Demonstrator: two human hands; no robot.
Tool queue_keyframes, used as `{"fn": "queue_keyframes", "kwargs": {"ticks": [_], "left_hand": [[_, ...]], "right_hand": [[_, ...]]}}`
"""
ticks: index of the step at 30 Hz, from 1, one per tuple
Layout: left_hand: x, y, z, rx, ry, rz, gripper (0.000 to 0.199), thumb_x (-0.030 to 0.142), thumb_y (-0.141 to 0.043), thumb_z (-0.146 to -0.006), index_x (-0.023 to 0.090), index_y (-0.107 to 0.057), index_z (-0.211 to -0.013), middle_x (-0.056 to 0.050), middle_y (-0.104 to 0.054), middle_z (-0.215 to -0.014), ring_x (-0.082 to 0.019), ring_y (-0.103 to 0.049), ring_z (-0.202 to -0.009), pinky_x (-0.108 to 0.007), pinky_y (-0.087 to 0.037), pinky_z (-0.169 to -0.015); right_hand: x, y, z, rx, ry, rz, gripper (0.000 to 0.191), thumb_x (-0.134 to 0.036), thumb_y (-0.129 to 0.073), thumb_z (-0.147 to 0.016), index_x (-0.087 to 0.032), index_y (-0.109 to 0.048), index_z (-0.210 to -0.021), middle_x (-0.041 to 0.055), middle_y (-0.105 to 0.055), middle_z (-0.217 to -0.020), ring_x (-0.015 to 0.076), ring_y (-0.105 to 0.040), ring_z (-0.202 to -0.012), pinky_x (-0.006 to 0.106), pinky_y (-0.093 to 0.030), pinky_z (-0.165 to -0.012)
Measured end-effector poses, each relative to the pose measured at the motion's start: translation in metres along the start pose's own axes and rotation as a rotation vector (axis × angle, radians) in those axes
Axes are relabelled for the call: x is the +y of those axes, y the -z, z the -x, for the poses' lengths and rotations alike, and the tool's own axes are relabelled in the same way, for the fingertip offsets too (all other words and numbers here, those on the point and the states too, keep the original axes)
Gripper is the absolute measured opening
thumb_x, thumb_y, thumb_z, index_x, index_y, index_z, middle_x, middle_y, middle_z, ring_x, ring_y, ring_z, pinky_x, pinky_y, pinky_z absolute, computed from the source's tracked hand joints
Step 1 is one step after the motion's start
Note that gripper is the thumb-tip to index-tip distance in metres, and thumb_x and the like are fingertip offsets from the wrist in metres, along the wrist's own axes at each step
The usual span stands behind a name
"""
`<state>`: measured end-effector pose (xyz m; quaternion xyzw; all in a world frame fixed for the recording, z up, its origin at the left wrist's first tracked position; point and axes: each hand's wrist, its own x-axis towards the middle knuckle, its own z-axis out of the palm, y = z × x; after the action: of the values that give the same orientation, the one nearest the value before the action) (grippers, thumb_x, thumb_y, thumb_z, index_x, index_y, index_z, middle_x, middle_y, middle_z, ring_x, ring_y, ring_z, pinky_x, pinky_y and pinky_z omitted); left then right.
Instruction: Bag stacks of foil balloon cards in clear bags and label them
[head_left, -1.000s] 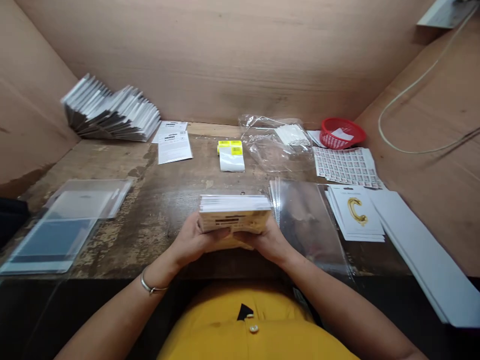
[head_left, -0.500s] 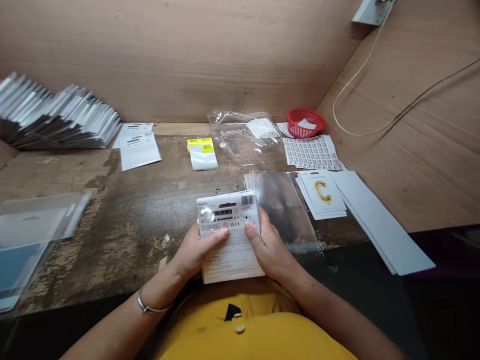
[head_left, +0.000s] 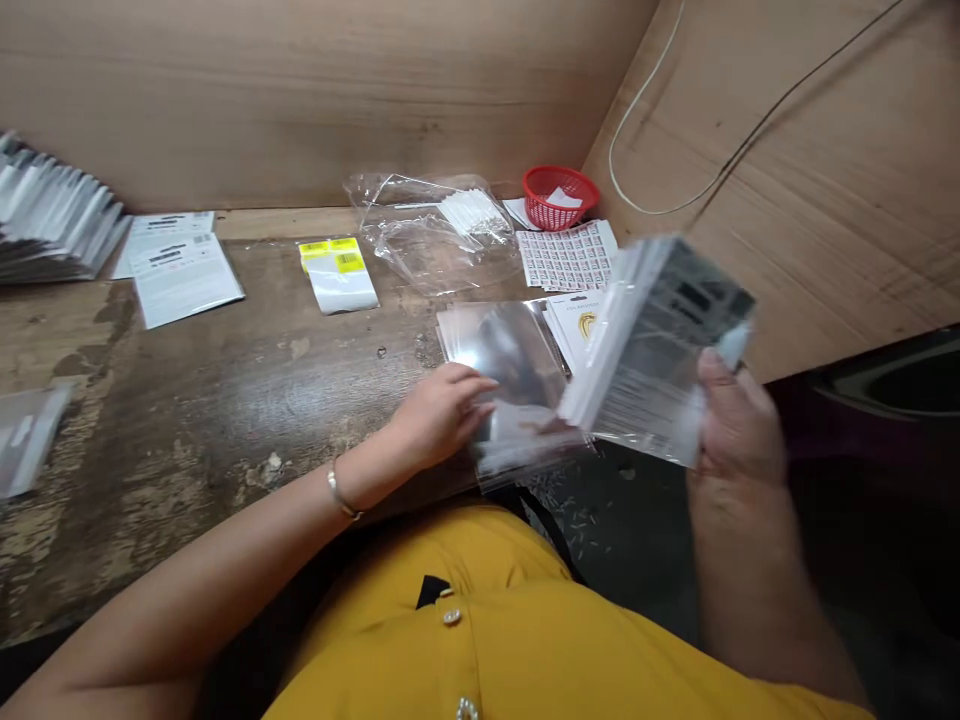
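My right hand [head_left: 739,420] is closed on the side of a stack of printed cards in clear plastic packets [head_left: 652,350], lifted and tilted at the right. Motion blurs the stack. My left hand [head_left: 448,410] is empty, its fingers apart and slightly bent, at the left edge of the clear plastic sleeves [head_left: 510,345]. Whether its fingertips touch the sleeves I cannot tell. Behind the lifted stack, cards with a gold foil balloon picture [head_left: 574,325] are partly hidden.
Packed cards [head_left: 45,220] lean in a pile at the far left, beside two flat packets [head_left: 187,280]. Yellow-and-white labels [head_left: 339,275], a plastic bag with white sticks [head_left: 472,220], a red basket [head_left: 559,205] and sticker sheets [head_left: 566,255] lie along the back. A cable [head_left: 652,210] hangs at right.
The packet stack, held in both hands before, has gone up and right in my right hand alone. My left hand has let go and moved over by the clear sleeves. The view has turned right.
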<state>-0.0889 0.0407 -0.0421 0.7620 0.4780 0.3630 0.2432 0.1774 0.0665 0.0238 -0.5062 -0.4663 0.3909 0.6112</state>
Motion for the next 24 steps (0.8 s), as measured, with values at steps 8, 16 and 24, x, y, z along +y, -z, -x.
{"fn": "queue_keyframes", "kwargs": {"ticks": [8,16,24], "left_hand": [[-0.006,-0.046,-0.011,-0.213,-0.182,-0.176,0.026,0.028,-0.051,-0.092,0.016,-0.071,-0.080,-0.009,-0.067,-0.082,-0.021,-0.057,-0.082,-0.033,-0.047,-0.075],[0.029,-0.002,-0.033,0.125,-0.064,0.001,0.019,0.029,-0.056,-0.090,0.017,-0.067,-0.080,-0.004,-0.067,-0.077,-0.015,-0.059,-0.069,-0.027,-0.046,-0.066],[0.078,0.093,0.082,0.330,-0.115,-0.452,0.017,0.018,-0.060,-0.086,0.028,-0.068,-0.098,-0.002,-0.071,-0.099,-0.019,-0.066,-0.087,-0.033,-0.053,-0.081]], "right_hand": [[-0.006,0.058,0.031,0.104,-0.098,0.080,0.038,-0.042,-0.071,-0.074,-0.022,-0.069,-0.106,0.0148,-0.067,-0.116,0.0333,-0.064,-0.106,0.049,-0.054,-0.083],[-0.010,0.066,0.033,0.106,-0.177,0.054,0.032,-0.045,-0.073,-0.072,-0.025,-0.070,-0.097,0.0127,-0.070,-0.111,0.0334,-0.067,-0.101,0.050,-0.055,-0.082],[-0.013,0.038,0.031,-0.030,-0.339,0.009,0.030,-0.046,-0.077,-0.070,-0.028,-0.071,-0.093,0.0123,-0.072,-0.106,0.0333,-0.070,-0.094,0.048,-0.057,-0.078]]}}
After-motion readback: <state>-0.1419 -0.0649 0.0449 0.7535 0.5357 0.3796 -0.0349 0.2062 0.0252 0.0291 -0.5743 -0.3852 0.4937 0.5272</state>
